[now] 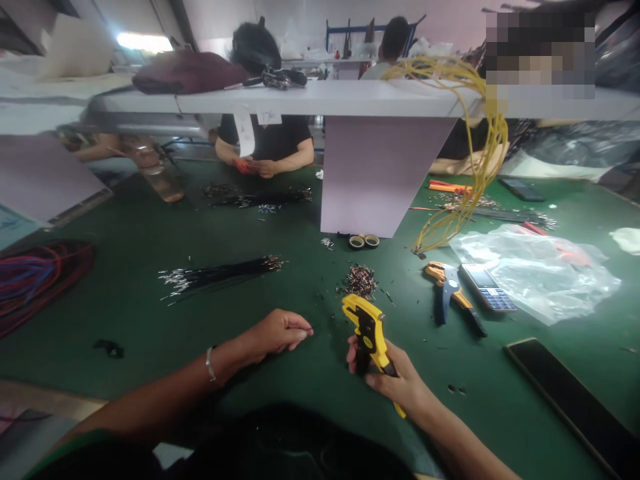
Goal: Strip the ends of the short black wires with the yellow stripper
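Two hands work over a green surface (150,320): the right hand (393,377) wraps its fingers around a yellow wire stripper (367,327), and the left hand (275,332), just beside it, presses its fingertips together on something too thin to tell. A heap of wire bits (361,281) lies just beyond the stripper, black wires (220,275) lie to its left, and a phone (487,288) lies to its right.

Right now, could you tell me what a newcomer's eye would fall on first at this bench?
Probably the yellow wire stripper gripped in the right hand at the front of the green bench. Next, the yellow cable draped over the white shelf at upper right, and the bundle of black wires lying left of centre.
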The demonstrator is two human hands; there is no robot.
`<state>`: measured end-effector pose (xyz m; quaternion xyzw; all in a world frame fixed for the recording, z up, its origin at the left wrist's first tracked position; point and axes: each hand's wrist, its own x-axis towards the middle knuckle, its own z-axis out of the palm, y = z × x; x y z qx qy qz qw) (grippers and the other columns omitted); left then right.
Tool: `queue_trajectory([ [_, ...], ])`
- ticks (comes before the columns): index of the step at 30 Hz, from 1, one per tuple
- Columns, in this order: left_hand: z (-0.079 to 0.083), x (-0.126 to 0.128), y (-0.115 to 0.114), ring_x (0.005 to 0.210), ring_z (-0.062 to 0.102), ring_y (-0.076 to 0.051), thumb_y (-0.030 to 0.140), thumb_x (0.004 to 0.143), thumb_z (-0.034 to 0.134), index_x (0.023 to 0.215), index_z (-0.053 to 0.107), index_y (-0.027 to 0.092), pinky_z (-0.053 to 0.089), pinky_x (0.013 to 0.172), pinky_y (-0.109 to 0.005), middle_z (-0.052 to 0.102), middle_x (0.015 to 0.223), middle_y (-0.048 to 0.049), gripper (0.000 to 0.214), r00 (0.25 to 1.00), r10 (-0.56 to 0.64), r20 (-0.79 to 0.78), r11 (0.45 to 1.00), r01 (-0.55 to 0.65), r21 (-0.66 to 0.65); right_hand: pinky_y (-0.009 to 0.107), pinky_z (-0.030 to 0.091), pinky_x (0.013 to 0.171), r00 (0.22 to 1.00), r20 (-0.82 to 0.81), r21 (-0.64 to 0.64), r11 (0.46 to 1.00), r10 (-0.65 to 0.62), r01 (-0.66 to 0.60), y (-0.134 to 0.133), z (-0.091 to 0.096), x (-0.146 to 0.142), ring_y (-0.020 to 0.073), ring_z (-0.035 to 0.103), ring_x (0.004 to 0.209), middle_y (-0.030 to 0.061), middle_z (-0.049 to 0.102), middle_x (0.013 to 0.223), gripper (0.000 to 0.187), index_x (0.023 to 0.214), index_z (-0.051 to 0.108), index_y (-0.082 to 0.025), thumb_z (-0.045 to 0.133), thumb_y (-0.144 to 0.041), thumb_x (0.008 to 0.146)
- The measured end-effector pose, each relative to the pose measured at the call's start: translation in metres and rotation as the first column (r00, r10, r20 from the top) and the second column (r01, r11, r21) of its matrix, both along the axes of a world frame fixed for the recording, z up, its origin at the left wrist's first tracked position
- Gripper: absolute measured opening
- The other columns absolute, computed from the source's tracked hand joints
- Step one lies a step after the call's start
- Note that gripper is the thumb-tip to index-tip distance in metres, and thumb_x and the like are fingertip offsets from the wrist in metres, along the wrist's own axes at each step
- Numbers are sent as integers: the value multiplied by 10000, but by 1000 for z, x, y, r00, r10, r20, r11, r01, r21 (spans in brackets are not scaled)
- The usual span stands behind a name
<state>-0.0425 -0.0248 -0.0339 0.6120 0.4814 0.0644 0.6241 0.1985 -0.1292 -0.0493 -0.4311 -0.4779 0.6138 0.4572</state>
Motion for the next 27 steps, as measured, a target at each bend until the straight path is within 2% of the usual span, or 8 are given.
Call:
queue_trajectory([
  [8,-1,-2,1,427,299,-57,312,753,570,968,677,103,180,415,-210,495,536,48,318,1000,-17,19,1000,17,-12,349,476,691,999,-37,-30,1000,0,-1,1,-2,0,207,608,763,73,647,908,422,1040,596,-168,630,-202,621],
  [13,-1,-2,1,432,316,-59,306,755,570,966,676,107,188,416,-206,495,538,49,309,1000,-11,25,1000,12,-25,345,468,699,999,-41,-58,998,-15,12,1,-2,0,201,604,757,67,648,889,429,1024,593,-169,609,-140,596],
  [27,-2,-2,1,426,319,-58,321,742,576,959,678,98,196,409,-199,498,533,51,328,1000,-7,16,1000,8,-19,340,466,709,998,-58,-33,999,-5,3,0,-4,1,204,608,775,66,651,906,424,1040,607,-165,620,-151,617],
])
